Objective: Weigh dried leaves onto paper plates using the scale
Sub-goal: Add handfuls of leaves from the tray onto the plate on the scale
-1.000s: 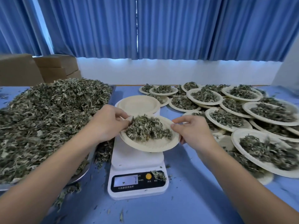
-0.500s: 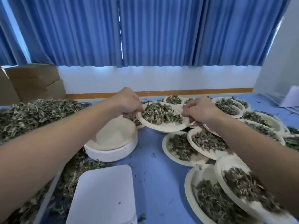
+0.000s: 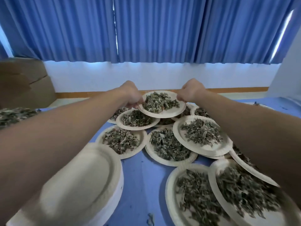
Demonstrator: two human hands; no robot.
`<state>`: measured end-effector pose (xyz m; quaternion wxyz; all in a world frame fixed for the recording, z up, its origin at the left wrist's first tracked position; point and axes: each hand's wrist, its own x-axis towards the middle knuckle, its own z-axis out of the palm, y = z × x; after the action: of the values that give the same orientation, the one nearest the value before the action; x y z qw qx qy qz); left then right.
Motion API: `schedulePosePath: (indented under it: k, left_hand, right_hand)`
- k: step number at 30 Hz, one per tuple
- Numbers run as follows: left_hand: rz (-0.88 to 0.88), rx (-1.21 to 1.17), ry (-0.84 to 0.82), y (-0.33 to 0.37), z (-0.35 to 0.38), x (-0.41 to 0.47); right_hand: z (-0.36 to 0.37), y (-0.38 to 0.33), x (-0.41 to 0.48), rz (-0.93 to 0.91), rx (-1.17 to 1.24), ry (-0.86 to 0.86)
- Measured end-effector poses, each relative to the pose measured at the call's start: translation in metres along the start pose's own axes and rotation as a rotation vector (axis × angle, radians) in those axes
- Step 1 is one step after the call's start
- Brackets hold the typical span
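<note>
A paper plate heaped with dried leaves is held in the air over the far rows of filled plates. My left hand pinches its left rim and my right hand pinches its right rim, both arms stretched far forward. A stack of bare paper plates sits near left under my left forearm. The scale is out of view. A bit of the loose leaf pile shows at the left edge.
Several filled plates overlap on the blue table, spreading from the middle to the near right. Cardboard boxes stand at the back left. A white wall and blue curtains close off the far side.
Both hands lifted the filled plate off the scale and carried it forward and up over the far plates. The view swung with them, so the scale dropped out of sight.
</note>
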<state>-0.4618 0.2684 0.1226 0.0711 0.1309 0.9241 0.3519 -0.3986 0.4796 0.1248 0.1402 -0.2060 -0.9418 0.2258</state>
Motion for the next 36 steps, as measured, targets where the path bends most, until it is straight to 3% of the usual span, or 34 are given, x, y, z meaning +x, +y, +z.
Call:
schedulePosePath:
  k: [10,17,20,25,29,36]
  left_hand:
    - [-0.061,-0.027,-0.208,-0.014,0.014,0.023]
    - [0.030,0.070,-0.107,-0.010,0.006,0.011]
    - [0.060,0.128,-0.055,-0.016,-0.012,-0.008]
    - [0.129,0.196,0.102,-0.040,-0.053,-0.065]
    - [0.203,0.233,0.124,-0.071,-0.087,-0.131]
    - [0.177,0.366,0.175,-0.141,-0.112,-0.234]
  right_hand:
    - [0.031,0.021,0.031,0.078,-0.075,-0.143]
    - [0.013,0.015,0.015,0.027,-0.143,-0.017]
    - [0.004,0.003,-0.001,-0.024,-0.059,0.034]
    - [-0.001,-0.045,-0.073,-0.204,0.049,0.019]
    - [0.004,-0.086,-0.154,-0.471,0.067,-0.044]
    - [0.039,-0.129,-0.270,-0.831,0.032,-0.270]
